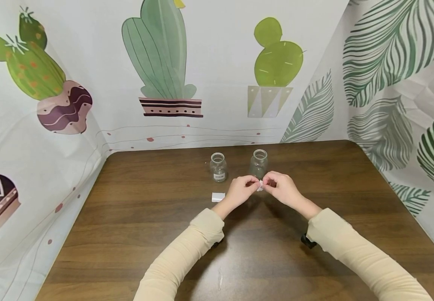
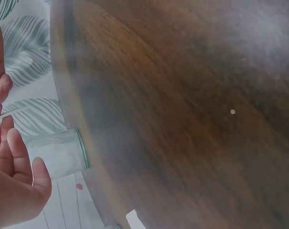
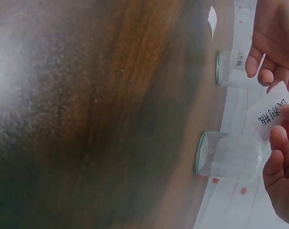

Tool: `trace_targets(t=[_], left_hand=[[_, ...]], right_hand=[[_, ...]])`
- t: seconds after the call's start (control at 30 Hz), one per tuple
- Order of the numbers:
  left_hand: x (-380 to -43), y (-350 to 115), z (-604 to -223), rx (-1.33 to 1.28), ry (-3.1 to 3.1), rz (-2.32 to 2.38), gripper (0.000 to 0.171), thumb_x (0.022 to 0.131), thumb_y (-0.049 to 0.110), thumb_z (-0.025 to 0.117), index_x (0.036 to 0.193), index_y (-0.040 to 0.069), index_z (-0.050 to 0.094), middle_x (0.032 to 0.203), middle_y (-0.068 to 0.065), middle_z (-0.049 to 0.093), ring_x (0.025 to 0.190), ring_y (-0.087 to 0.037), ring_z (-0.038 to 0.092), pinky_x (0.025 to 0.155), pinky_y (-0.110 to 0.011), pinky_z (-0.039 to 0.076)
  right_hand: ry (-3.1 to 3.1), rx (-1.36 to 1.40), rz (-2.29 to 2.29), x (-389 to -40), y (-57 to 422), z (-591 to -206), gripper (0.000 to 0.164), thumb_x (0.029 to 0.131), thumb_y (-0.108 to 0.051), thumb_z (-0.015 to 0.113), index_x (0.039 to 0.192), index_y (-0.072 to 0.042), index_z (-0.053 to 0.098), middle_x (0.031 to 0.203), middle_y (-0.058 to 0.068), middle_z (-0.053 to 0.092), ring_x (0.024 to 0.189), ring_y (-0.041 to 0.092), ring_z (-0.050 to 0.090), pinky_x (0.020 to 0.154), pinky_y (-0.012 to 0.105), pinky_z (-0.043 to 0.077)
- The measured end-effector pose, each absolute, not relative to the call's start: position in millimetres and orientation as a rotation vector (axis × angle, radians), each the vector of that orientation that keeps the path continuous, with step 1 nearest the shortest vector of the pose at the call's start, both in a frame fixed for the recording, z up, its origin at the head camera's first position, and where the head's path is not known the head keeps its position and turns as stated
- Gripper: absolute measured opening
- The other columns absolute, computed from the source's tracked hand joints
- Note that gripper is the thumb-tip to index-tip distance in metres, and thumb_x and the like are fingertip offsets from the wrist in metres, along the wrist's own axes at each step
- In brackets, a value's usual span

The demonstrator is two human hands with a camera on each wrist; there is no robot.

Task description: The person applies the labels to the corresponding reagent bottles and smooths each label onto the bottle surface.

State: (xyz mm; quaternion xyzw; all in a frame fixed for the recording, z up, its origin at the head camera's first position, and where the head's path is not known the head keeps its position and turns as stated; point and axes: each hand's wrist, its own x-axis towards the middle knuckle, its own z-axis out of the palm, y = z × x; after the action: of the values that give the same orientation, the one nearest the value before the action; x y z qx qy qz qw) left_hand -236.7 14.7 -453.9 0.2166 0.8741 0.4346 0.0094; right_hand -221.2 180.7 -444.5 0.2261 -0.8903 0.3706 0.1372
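Note:
My left hand (image 1: 241, 189) and right hand (image 1: 282, 189) meet in front of the right-hand glass jar (image 1: 259, 161). Between their fingertips they pinch a small white label (image 3: 267, 112), its dark printed characters showing in the right wrist view. Only a thin edge of it shows in the left wrist view, above the left hand (image 2: 20, 167). This jar bears no label that I can see, and the hands cover its lower part in the head view. To its left stands a second open glass jar (image 1: 218, 167) with a white printed label on its front.
A white piece of paper (image 1: 218, 197) lies on the brown wooden table (image 1: 145, 217), just left of my left wrist. A small pale mark (image 1: 220, 279) shows near the table's front. Behind the table hangs a cloth (image 1: 224, 62) printed with cacti and leaves.

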Motion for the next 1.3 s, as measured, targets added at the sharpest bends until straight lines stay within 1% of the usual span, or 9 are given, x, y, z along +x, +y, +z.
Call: trace_targets(t=[0.2,0.33,0.43,0.63,0.8,0.9,1.07,1.3], left_hand=[[-234.5,15.6,-452.9,0.659,2.743,1.368,0.017,0.082,0.025,0.059,0.089,0.011,0.066,0.083,0.0,0.069,0.071,-0.004,0.06,0.062,-0.013,0.043],[-233.5,15.3,-453.5,0.65,2.805,1.308,0.013,0.081,0.023,0.056,0.084,0.014,0.066,0.077,0.004,0.067,0.067,-0.002,0.056,0.06,-0.013,0.041],[-233.0,15.2,-454.1,0.653,2.868,1.236,0.012,0.081,0.022,0.054,0.081,0.017,0.065,0.072,0.006,0.064,0.064,-0.003,0.052,0.058,-0.014,0.038],[-231.4,15.0,-456.3,0.639,2.945,1.19,0.011,0.08,0.019,0.052,0.08,0.015,0.062,0.068,0.005,0.06,0.061,-0.006,0.05,0.057,-0.016,0.038],[-231.3,13.5,-458.3,0.652,2.927,1.197,0.006,0.076,0.016,0.056,0.077,0.014,0.062,0.067,0.005,0.062,0.059,-0.004,0.05,0.056,-0.015,0.037],[-232.0,12.3,-459.0,0.67,2.889,1.224,0.005,0.075,0.014,0.058,0.079,0.013,0.061,0.07,0.005,0.064,0.06,-0.003,0.052,0.057,-0.014,0.038],[-233.2,11.9,-460.1,0.695,2.834,1.266,0.011,0.073,0.011,0.059,0.084,0.012,0.059,0.074,0.004,0.066,0.064,-0.002,0.055,0.059,-0.013,0.04],[-235.6,12.4,-462.3,0.668,2.827,1.262,0.017,0.071,0.009,0.059,0.088,0.011,0.06,0.074,0.004,0.066,0.063,-0.001,0.054,0.059,-0.011,0.04]], right_hand=[[-2.585,0.622,1.128,-219.8,180.8,-445.1,0.016,0.071,-0.002,0.068,0.069,-0.012,0.055,0.065,-0.002,0.052,0.054,0.002,0.044,0.05,0.019,0.038],[-2.589,0.607,1.167,-218.6,180.5,-443.9,0.016,0.071,-0.001,0.067,0.069,-0.011,0.055,0.064,-0.001,0.053,0.054,0.003,0.044,0.05,0.018,0.038],[-2.588,0.607,1.185,-218.5,180.4,-444.0,0.016,0.072,-0.001,0.067,0.069,-0.011,0.055,0.063,-0.001,0.052,0.053,0.004,0.044,0.05,0.018,0.037],[-2.584,0.653,1.218,-217.9,180.5,-445.5,0.017,0.07,0.0,0.067,0.069,-0.01,0.054,0.063,-0.001,0.051,0.054,0.003,0.043,0.049,0.018,0.038],[-2.617,0.708,1.271,-215.2,183.7,-445.8,0.018,0.071,0.002,0.066,0.068,-0.011,0.053,0.062,-0.002,0.05,0.054,0.006,0.043,0.048,0.019,0.037],[-2.661,0.711,1.296,-214.2,187.1,-446.3,0.018,0.072,0.001,0.065,0.068,-0.012,0.053,0.06,-0.003,0.048,0.052,0.006,0.042,0.047,0.02,0.036],[-2.714,0.704,1.318,-214.4,192.5,-448.1,0.018,0.073,0.0,0.066,0.069,-0.012,0.052,0.058,-0.004,0.047,0.051,0.003,0.041,0.046,0.02,0.036],[-2.755,0.714,1.317,-214.1,199.8,-449.1,0.019,0.072,0.0,0.066,0.069,-0.013,0.052,0.059,-0.004,0.05,0.051,0.003,0.042,0.046,0.02,0.036]])
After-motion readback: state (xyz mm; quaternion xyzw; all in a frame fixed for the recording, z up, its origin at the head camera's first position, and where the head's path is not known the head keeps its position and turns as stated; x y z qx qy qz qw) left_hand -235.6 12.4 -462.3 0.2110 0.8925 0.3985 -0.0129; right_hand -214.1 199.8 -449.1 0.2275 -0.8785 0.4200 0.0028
